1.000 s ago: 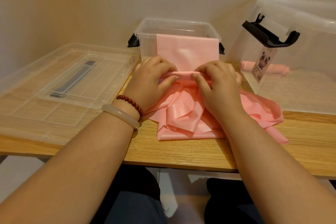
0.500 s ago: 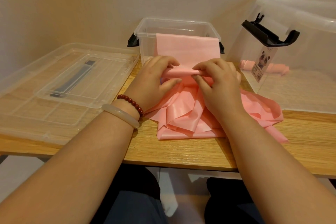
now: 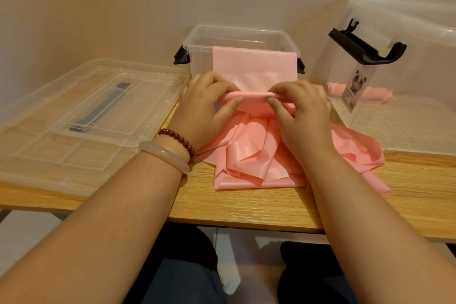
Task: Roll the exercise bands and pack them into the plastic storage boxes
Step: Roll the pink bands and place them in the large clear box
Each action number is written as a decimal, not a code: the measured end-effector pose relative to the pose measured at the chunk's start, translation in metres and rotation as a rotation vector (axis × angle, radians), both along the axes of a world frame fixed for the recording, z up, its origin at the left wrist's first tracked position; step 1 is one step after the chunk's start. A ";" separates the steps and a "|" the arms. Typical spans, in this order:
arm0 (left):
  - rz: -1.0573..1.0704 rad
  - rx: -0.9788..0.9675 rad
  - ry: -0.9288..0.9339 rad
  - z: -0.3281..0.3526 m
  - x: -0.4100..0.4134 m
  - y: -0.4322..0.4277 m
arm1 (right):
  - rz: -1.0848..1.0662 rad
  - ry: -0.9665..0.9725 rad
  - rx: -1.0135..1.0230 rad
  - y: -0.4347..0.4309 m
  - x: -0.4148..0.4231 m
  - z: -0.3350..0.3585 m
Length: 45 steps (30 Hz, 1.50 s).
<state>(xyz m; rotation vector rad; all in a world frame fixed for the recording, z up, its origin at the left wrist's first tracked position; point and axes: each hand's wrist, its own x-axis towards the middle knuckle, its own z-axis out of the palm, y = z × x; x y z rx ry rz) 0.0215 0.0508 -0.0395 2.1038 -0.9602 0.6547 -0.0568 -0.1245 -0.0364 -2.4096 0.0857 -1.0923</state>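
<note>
A long pink exercise band [image 3: 254, 71] hangs over the front wall of a small clear storage box [image 3: 197, 57] with black latches. The band's lower end is a thin roll held just in front of the box. My left hand [image 3: 204, 108] pinches the roll's left end between thumb and fingers. My right hand [image 3: 299, 111] pinches its right end the same way. More loose pink band [image 3: 249, 155] lies crumpled on the wooden table under my hands. Rolled pink bands [image 3: 375, 94] lie inside a large clear box [image 3: 407, 61] at the right.
A large clear lid [image 3: 74, 116] with a dark handle lies flat on the table at the left. The big box at the right has a black latch [image 3: 365, 44] and a panda label. A wall stands close behind. The table's front edge runs just below the band.
Both hands have turned the roll over and moved it slightly up towards the small box. The strip hanging from the box's rim is shorter. Nothing else has moved.
</note>
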 end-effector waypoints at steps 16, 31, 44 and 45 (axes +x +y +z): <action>0.025 0.011 -0.010 0.000 0.002 0.000 | 0.008 0.026 0.035 0.000 0.000 0.002; 0.038 -0.006 0.017 0.002 -0.001 0.000 | 0.055 0.026 0.109 0.001 -0.002 0.005; 0.042 -0.029 0.081 0.005 -0.003 0.001 | -0.002 -0.064 0.069 -0.005 -0.003 0.004; 0.050 -0.028 0.074 0.005 -0.002 0.001 | -0.011 -0.055 0.065 -0.005 -0.003 0.004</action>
